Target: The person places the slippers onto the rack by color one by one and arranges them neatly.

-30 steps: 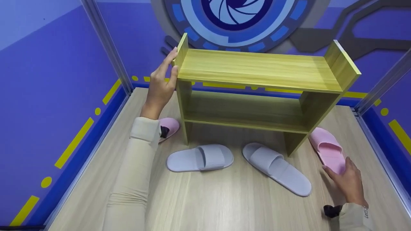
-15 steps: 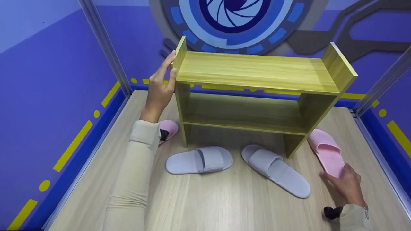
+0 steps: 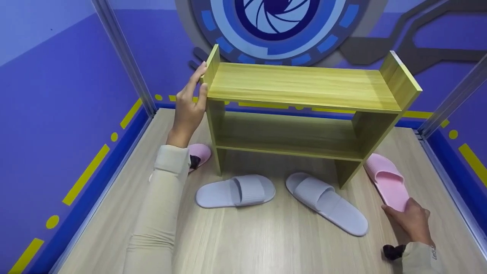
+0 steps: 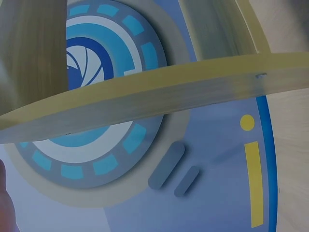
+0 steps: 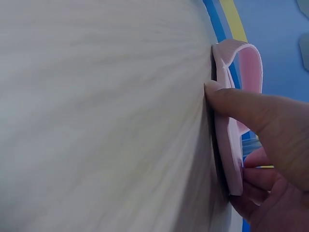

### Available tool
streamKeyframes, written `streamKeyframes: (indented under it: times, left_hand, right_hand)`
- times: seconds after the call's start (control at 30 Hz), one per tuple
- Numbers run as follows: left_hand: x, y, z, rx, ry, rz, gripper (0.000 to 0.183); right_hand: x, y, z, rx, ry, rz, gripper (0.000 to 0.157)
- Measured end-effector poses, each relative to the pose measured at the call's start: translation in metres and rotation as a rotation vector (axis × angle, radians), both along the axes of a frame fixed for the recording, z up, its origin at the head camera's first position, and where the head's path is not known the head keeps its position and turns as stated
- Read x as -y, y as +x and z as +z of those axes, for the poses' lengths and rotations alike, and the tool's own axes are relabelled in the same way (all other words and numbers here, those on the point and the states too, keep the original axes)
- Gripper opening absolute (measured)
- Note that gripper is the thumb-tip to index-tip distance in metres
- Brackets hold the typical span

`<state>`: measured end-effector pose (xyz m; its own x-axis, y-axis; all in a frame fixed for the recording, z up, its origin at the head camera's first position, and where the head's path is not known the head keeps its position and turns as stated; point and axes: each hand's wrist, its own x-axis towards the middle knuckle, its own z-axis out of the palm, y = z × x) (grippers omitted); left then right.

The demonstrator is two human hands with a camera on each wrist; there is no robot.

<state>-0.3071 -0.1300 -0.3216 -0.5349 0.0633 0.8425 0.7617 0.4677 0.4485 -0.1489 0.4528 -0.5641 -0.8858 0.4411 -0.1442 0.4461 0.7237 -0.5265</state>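
Observation:
My left hand [image 3: 188, 108] lies along the outer left side of a light wooden shelf rack [image 3: 304, 85], fingers extended, the thumb by its front edge. In the left wrist view, the rack's panel edge [image 4: 140, 84] runs across the picture, and only a bit of a finger shows at the left edge. On the right, my right hand [image 3: 412, 220] pinches the heel end of a pink slipper [image 3: 390, 184], whose toe is beside the rack's right foot. The right wrist view shows the thumb [image 5: 227, 96] along one side of this slipper and curled fingers at the other.
Two grey slippers, one lying crosswise [image 3: 228, 192] and one slanted [image 3: 335, 209], are on the wood-look floor [image 3: 258, 243] before the rack. Another pink slipper [image 3: 201, 152] is partly hidden behind the left sleeve. Blue-purple walls [image 3: 76, 76] enclose the back and sides.
The head view has shifted slightly, so everything sits a little lower. My right hand has slid back slightly toward the pink slipper's heel end. My left hand keeps its place on the rack.

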Motion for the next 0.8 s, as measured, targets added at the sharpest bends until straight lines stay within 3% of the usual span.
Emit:
streamKeyframes:
  times: [0.3, 0.53, 0.8]
  left_hand:
    - [0.0003, -0.0011, -0.0001, 0.003, -0.005, 0.001, 0.038]
    - [0.0003, -0.0003, 0.0, 0.003, -0.017, -0.005, 0.038]
    - [-0.0002, -0.0002, 0.0008, 0.01, -0.012, -0.002, 0.038]
  right_hand:
    - [-0.0025, 0.0033, -0.0021, -0.055, -0.03, -0.018, 0.089]
    - [-0.003, 0.0009, -0.002, 0.037, -0.122, -0.092, 0.101]
    - [-0.0028, 0.0, 0.0012, 0.037, -0.179, -0.141, 0.104]
